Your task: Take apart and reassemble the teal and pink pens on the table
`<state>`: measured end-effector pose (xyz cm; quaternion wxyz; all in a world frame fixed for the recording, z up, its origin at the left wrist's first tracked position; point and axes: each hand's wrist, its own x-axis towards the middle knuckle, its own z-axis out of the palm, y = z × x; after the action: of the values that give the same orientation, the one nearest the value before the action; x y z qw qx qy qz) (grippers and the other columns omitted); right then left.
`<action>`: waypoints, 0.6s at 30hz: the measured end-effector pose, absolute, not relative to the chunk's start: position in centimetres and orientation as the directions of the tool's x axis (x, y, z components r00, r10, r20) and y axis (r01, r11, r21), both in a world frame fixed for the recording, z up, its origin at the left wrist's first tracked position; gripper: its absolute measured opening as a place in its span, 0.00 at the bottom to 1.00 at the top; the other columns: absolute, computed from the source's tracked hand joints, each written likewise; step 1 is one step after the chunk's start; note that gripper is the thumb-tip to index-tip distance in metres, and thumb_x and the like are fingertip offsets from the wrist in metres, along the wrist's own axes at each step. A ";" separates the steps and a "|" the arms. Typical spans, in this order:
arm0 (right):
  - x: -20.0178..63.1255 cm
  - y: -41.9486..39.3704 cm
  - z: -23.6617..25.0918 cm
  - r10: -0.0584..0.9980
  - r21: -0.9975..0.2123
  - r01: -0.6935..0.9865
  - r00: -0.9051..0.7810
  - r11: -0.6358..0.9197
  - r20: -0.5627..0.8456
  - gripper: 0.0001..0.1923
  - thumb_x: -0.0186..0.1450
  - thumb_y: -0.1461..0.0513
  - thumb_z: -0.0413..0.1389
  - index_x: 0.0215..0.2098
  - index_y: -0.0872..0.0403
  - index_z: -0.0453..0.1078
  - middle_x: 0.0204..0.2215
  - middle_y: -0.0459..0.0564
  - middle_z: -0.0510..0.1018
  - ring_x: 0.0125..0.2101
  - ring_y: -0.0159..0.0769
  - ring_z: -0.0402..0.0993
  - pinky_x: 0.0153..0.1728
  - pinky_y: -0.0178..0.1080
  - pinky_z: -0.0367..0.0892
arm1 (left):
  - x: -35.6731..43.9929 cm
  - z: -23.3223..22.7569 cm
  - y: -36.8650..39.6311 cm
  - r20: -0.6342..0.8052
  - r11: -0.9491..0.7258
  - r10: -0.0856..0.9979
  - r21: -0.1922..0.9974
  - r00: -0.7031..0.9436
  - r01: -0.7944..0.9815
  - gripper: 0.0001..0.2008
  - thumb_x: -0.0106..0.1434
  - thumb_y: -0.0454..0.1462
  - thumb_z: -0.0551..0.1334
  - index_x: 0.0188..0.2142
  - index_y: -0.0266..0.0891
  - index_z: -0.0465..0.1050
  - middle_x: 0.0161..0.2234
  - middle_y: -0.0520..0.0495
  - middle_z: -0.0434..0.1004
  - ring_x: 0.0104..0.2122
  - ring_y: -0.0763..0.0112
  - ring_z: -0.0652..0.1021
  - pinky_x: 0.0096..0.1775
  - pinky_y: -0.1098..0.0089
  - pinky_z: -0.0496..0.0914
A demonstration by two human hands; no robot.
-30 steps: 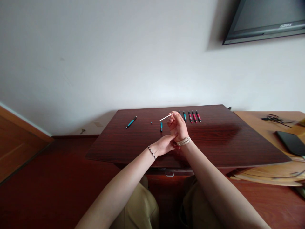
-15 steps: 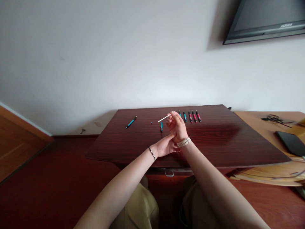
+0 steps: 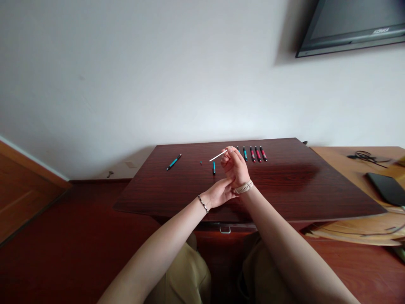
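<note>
A dark wooden table (image 3: 284, 185) runs from a near edge just above the person's knees to a far edge against a white wall, with bare board to the left and right of the hands; a lighter desk (image 3: 341, 162) adjoins its right edge, carrying a black cable (image 3: 363, 157) and a dark tablet (image 3: 384, 188), and a screen (image 3: 351, 25) hangs on the wall at upper right. Over the middle of the table, the right hand (image 3: 234, 168) is raised with fingers curled, its fingertips pinching a thin white rod (image 3: 217, 156) that slants out to the left, clear of the tabletop. The left hand (image 3: 220, 192) sits below it, loosely curled, its fingers touching the right wrist near the pale watch strap (image 3: 243, 187); whether it holds anything cannot be told. A short teal piece (image 3: 214, 167) lies just left of the right hand, with a tiny dark bit (image 3: 201, 162) beyond it and a teal pen (image 3: 174, 161) well apart at far left. A row of teal and red pens (image 3: 253, 153) lies along the far edge, just right of the raised fingers
</note>
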<state>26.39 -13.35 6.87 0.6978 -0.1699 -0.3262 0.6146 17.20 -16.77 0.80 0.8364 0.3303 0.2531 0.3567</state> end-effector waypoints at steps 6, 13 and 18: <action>26.5 -13.2 6.7 0.960 -0.696 -0.676 0.063 0.241 0.271 0.14 0.63 0.51 0.72 0.37 0.48 0.75 0.38 0.43 0.80 0.28 0.26 0.69 0.32 0.31 0.71 | 16.1 2.0 -16.5 -0.172 0.517 0.711 0.785 0.682 -0.341 0.21 0.67 0.52 0.70 0.47 0.38 0.80 0.42 0.40 0.84 0.40 0.64 0.81 0.49 0.61 0.73; 27.5 -12.6 6.3 0.830 -0.806 -0.226 0.274 0.547 0.486 0.10 0.69 0.51 0.67 0.39 0.47 0.76 0.35 0.46 0.81 0.31 0.32 0.71 0.35 0.35 0.70 | 14.0 4.0 -15.8 -0.091 0.141 0.872 0.988 0.481 -0.069 0.19 0.61 0.51 0.73 0.35 0.37 0.77 0.32 0.45 0.79 0.33 0.68 0.77 0.40 0.67 0.70; 27.6 -12.1 6.2 0.794 -0.808 0.016 0.176 0.589 0.582 0.07 0.67 0.54 0.67 0.39 0.45 0.78 0.35 0.47 0.80 0.32 0.38 0.71 0.40 0.39 0.72 | 12.4 5.3 -15.2 0.319 -0.301 0.947 0.924 -0.040 0.237 0.23 0.70 0.48 0.63 0.24 0.41 0.60 0.22 0.55 0.61 0.26 0.73 0.64 0.32 0.69 0.60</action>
<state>27.59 -12.05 6.20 0.6811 -0.3523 -0.5748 0.2856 12.40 -15.17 5.34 0.3341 0.6068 0.4876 0.5314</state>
